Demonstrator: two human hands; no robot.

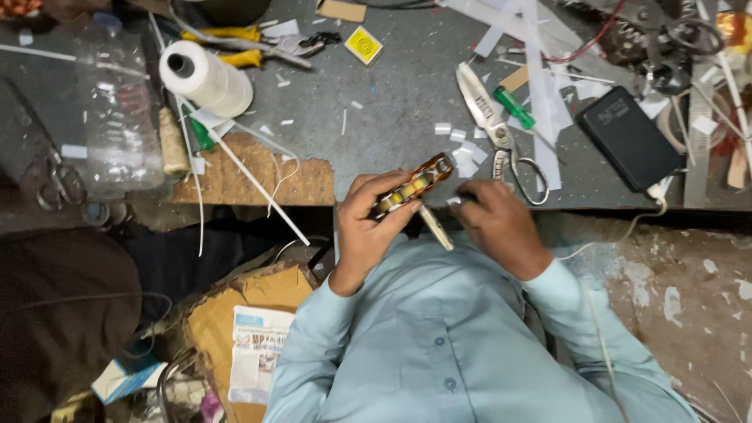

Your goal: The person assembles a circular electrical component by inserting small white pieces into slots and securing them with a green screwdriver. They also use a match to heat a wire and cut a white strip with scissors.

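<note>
Head view, looking straight down on a grey, scuffed workbench [392, 94] and the person's light blue shirt.

Left hand [368, 223]: fingers wrapped around a small ring-shaped coil of copper-brown wire with yellow tape bands [413, 186], held at the near edge of the bench, just above the chest. The coil is tilted, its upper end pointing toward the bench.

Right hand [497, 223]: fingers curled in toward the coil's lower end, pinching a thin pale strip [435, 227] that runs from the coil down toward the shirt (what the strip is made of cannot be told). The fingertips themselves are dark and partly hidden, so the exact grip is unclear.

Around the hands, on the bench:
- metal scissors with bare steel loops [495, 133], just beyond the right hand, among small white paper offcuts [466, 149]
- green-handled screwdriver [513, 108], beside the scissor blades
- flat black rectangular box [629, 137], well to the right
- large cone of white thread [207, 78], far left, with yellow-handled pliers [243, 45] behind it
- clear crumpled plastic bottle [117, 110], at the left edge
- small yellow square packet [363, 45], near the far edge

Below the bench edge: torn brown cardboard piece [235, 305], left of the shirt.
</note>
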